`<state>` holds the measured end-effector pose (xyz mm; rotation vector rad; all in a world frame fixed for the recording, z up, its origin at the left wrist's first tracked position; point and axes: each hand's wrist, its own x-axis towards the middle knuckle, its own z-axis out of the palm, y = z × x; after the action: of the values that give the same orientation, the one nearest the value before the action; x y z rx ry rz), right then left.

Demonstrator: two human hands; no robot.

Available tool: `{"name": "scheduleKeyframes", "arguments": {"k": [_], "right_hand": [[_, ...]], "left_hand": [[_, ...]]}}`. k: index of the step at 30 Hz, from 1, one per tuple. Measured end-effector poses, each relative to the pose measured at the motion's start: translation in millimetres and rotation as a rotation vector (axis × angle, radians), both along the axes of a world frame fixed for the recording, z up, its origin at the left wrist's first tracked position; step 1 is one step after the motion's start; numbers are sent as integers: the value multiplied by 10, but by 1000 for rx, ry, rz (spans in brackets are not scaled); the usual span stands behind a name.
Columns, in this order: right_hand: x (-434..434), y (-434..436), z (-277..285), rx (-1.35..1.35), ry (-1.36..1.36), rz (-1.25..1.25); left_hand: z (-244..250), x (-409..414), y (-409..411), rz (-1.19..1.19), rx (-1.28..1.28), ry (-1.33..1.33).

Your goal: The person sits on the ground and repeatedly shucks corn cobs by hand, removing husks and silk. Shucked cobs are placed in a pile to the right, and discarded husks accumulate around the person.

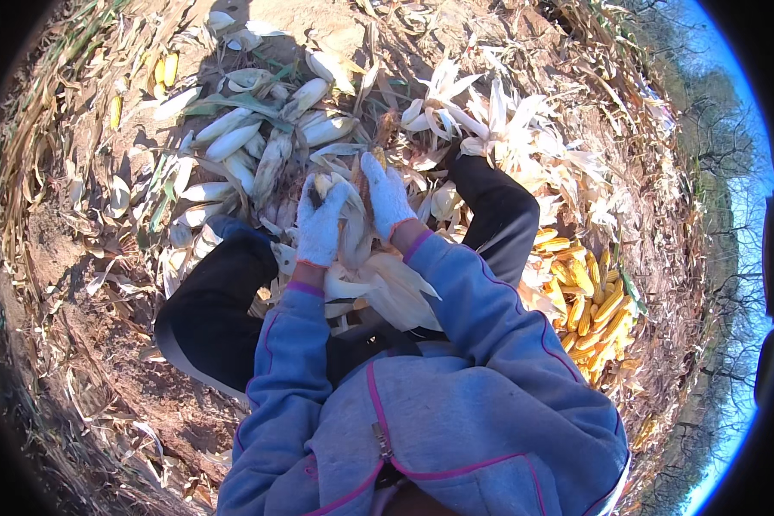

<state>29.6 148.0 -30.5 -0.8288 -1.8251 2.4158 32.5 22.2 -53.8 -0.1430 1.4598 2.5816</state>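
Both of my hands wear white knit gloves and meet in front of my lap. Pale corn husk (354, 237) is gripped in my left hand (321, 219), its leaves hanging down between my wrists. My right hand (387, 197) is closed around a partly bared ear of corn (363, 186), mostly covered by the glove and the husk. Just beyond my hands lies a heap of unhusked corn ears (232, 142). Loose husk leaves (396, 290) rest across my lap.
Husked yellow ears (587, 303) are piled by my right leg. Stripped husks (516, 132) lie beyond my right foot. A few bare ears (167, 69) sit on the soil at far left. My bent legs (216, 303) flank the work.
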Motion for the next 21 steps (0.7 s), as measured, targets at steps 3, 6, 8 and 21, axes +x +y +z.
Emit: {"name": "scheduleKeyframes", "arguments": {"k": [3, 6, 8, 21], "right_hand": [[-118, 188, -131, 8, 29, -117], [-357, 707, -379, 85, 2, -268], [-463, 1050, -274, -111, 76, -360], [202, 6, 238, 312, 403, -13]], "left_hand": [[-14, 69, -85, -180, -85, 29], [212, 329, -177, -536, -540, 399], [282, 481, -153, -672, -896, 670], [-411, 255, -42, -481, 656, -500]]}}
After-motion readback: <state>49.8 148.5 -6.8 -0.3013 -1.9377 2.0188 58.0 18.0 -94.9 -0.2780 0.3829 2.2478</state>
